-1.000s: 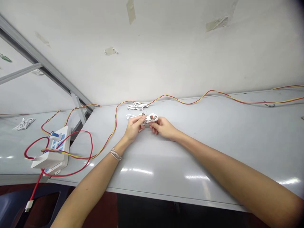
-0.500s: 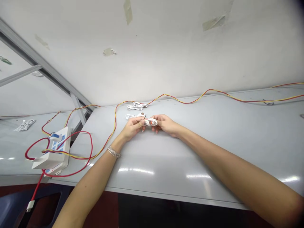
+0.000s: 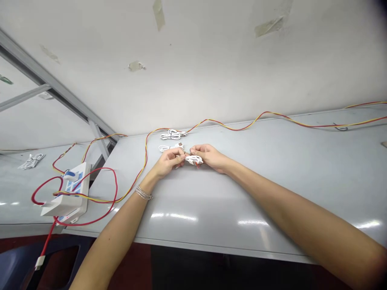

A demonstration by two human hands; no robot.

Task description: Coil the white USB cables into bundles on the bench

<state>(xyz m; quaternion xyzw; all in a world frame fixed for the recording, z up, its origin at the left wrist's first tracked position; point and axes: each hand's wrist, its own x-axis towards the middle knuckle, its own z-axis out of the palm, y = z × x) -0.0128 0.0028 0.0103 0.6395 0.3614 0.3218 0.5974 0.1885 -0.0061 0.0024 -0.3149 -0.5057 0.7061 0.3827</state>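
A coiled white cable bundle (image 3: 195, 160) with a bit of red-orange on it is held above the grey table. My left hand (image 3: 171, 161) pinches the left end of this bundle. At the bundle's upper right, my right hand (image 3: 208, 156) has its fingers closed around a small dark piece, perhaps a tie. Just behind my left hand lies a white cable with a USB plug (image 3: 180, 145), partly hidden by the fingers. Another tied white cable bundle (image 3: 173, 134) rests farther back, near the wall.
A white power strip (image 3: 79, 181) with a white adapter (image 3: 62, 204) and looped red cable stands at left. A red-yellow wire (image 3: 146, 149) runs along the table's (image 3: 242, 193) back. Another white bundle (image 3: 32, 161) lies far left, beyond a metal frame (image 3: 98, 135).
The held bundle has turned and tilted, showing its red-orange part lower down. My right fingers have shifted to its upper edge. The view has moved slightly.
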